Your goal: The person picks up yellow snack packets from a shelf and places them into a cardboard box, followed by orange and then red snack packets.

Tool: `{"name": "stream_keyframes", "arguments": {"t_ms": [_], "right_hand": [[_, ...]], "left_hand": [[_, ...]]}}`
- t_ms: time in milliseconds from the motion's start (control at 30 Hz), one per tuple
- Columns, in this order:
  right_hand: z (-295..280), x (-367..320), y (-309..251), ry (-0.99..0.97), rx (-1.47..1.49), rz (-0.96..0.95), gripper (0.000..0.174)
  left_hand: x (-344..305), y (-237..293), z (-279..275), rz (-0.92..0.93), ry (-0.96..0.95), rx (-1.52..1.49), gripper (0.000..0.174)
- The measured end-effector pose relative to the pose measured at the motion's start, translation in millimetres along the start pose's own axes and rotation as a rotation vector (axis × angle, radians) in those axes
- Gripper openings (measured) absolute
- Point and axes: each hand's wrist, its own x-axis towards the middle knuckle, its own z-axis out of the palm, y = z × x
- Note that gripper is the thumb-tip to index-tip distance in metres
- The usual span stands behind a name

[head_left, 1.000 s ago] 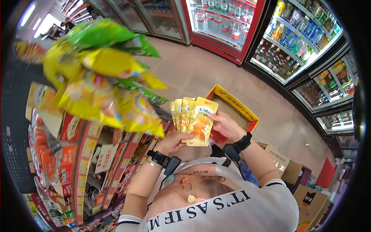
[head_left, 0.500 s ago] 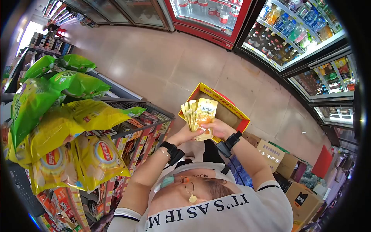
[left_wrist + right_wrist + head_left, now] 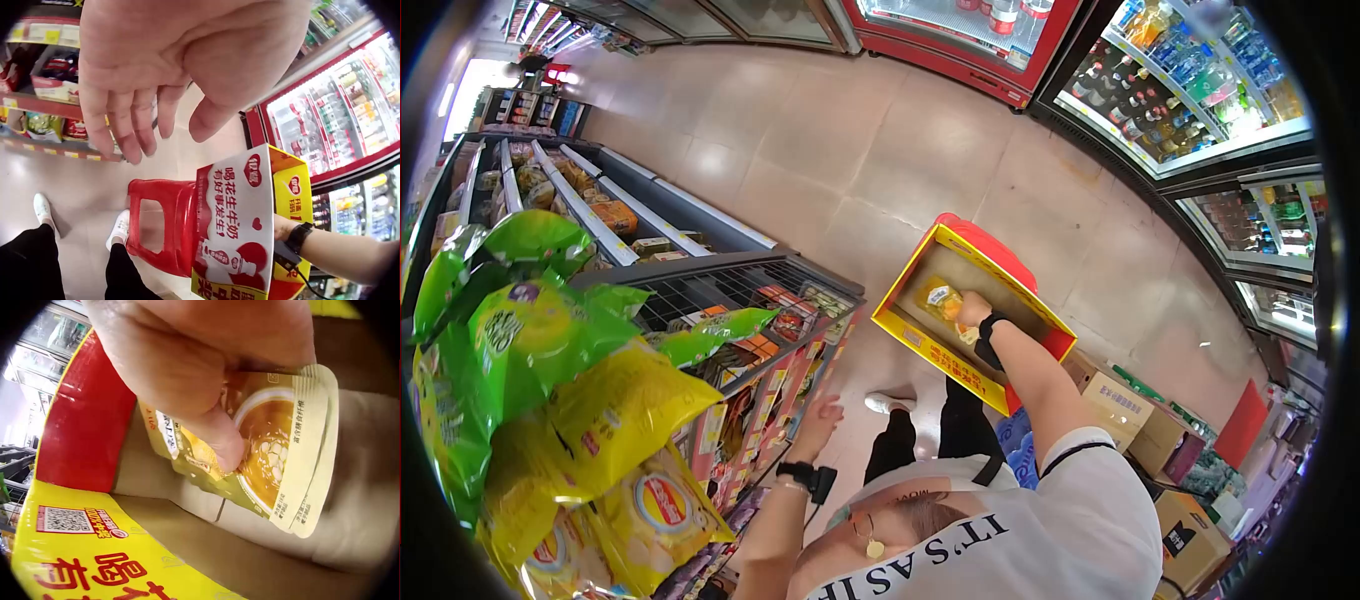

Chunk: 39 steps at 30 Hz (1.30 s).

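Note:
Inside a yellow and red carton, the right hand holds a few yellow pouches. The right wrist view shows its thumb pressed on the front pouch, with another pouch behind it and the carton's cardboard floor around them. Beside the shelf, the left hand hangs with nothing in it; in the left wrist view its palm faces the camera, fingers loosely bent. The carton rests on a red stool.
Green and yellow chip bags hang at the left, by a shelf rack. Drink coolers stand at the upper right. Cardboard boxes are stacked at the lower right. Tiled floor lies between.
The two hands have parted. The right hand has moved down into the carton with the pouches; the left hand has let go of them and dropped back toward the shelf.

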Motion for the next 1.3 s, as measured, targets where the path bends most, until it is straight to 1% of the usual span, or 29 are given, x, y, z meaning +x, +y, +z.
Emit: {"name": "stream_keyframes", "arguments": {"t_ms": [67, 167, 233, 267, 300, 367, 400, 433, 500, 533, 567, 600, 633, 667, 700, 767, 833, 867, 900, 967, 1000, 1033, 1067, 1100, 1133, 1167, 1233, 1267, 1300], "right_hand": [[16, 16, -4, -0.076, 0.046, -0.034, 0.049], [36, 36, -5, -0.162, 0.019, -0.008, 0.044], [47, 40, -7, 0.046, 0.067, -0.006, 0.039], [49, 39, -5, 0.047, 0.149, 0.035, 0.034], [49, 42, -5, 0.042, 0.146, 0.035, 0.034], [47, 48, -3, 0.076, 0.033, 0.110, 0.029], [44, 45, -1, 0.113, 0.010, 0.065, 0.025], [40, 40, 2, 0.120, 0.005, 0.064, 0.025], [23, 22, 3, 0.189, -0.064, -0.035, 0.025], [14, 13, 5, 0.146, -0.172, -0.094, 0.024], [15, 17, 19, 0.159, -0.176, -0.096, 0.024], [19, 27, 35, 0.100, -0.233, -0.116, 0.023], [14, 23, 34, 0.044, -0.292, -0.138, 0.023], [9, 12, 38, 0.101, -0.171, -0.143, 0.023], [7, 11, 44, 0.094, -0.178, -0.161, 0.021], [-12, -21, 29, 0.081, -0.244, -0.244, 0.020], [-31, -59, -1, 0.101, -0.267, -0.284, 0.026], [-38, -80, -18, 0.147, -0.243, -0.274, 0.025], [-41, -86, -27, 0.133, -0.284, -0.304, 0.024], [-52, -120, -62, 0.149, -0.273, -0.319, 0.026], [-55, -132, -75, 0.155, -0.279, -0.364, 0.026], [-57, -147, -90, 0.162, -0.224, -0.407, 0.028], [-61, -160, -108, 0.110, -0.250, -0.403, 0.029], [-62, -166, -119, 0.092, -0.264, -0.483, 0.027], [-68, -175, -130, 0.030, -0.209, -0.585, 0.026], [-74, -192, -148, 0.058, -0.196, -0.688, 0.026], [-87, -220, -181, 0.133, -0.119, -0.791, 0.023], [-96, -243, -199, 0.130, -0.145, -0.820, 0.023], [-105, -271, -223, 0.170, -0.070, -0.852, 0.020]], "left_hand": [[-17, -10, 1, -0.166, 0.049, -0.165, 0.035], [-31, -17, 6, -0.241, 0.033, -0.222, 0.035], [-36, -18, 8, -0.261, 0.027, -0.239, 0.035], [-38, -18, 10, -0.258, 0.014, -0.247, 0.037], [-40, -17, 10, -0.253, 0.001, -0.255, 0.039], [-41, -15, 9, -0.245, 0.000, -0.279, 0.038], [-41, -13, 9, -0.231, -0.003, -0.299, 0.036], [-40, -10, 8, -0.224, -0.006, -0.304, 0.036], [-40, -5, 3, -0.204, 0.018, -0.306, 0.035], [-40, -3, 0, -0.192, 0.015, -0.309, 0.035], [-40, -2, -5, -0.166, 0.029, -0.318, 0.035], [-40, -1, -9, -0.138, 0.045, -0.327, 0.035], [-40, 2, -13, -0.120, 0.045, -0.332, 0.035], [-41, 4, -18, -0.094, 0.065, -0.315, 0.035], [-42, 6, -24, -0.067, 0.088, -0.300, 0.036], [-49, 9, -32, -0.002, 0.107, -0.303, 0.036], [-56, 15, -39, 0.127, 0.139, -0.322, 0.036], [-55, 10, -46, 0.173, 0.098, -0.351, 0.034], [-55, 1, -50, 0.209, 0.122, -0.363, 0.034], [-54, -10, -56, 0.350, 0.180, -0.266, 0.034], [-76, 13, -61, 0.391, 0.199, -0.145, 0.035], [-70, 0, -68, 0.457, 0.161, -0.074, 0.035], [-84, 13, -71, 0.475, 0.185, 0.007, 0.038], [-100, 26, -75, 0.482, 0.211, 0.085, 0.041], [-109, 26, -79, 0.457, 0.173, -0.080, 0.043], [-116, 23, -83, 0.440, 0.123, -0.245, 0.045], [-127, 18, -93, 0.472, 0.149, -0.268, 0.045], [-145, 28, -99, 0.512, 0.095, -0.270, 0.041], [-163, 35, -106, 0.552, 0.036, -0.265, 0.037]]}}
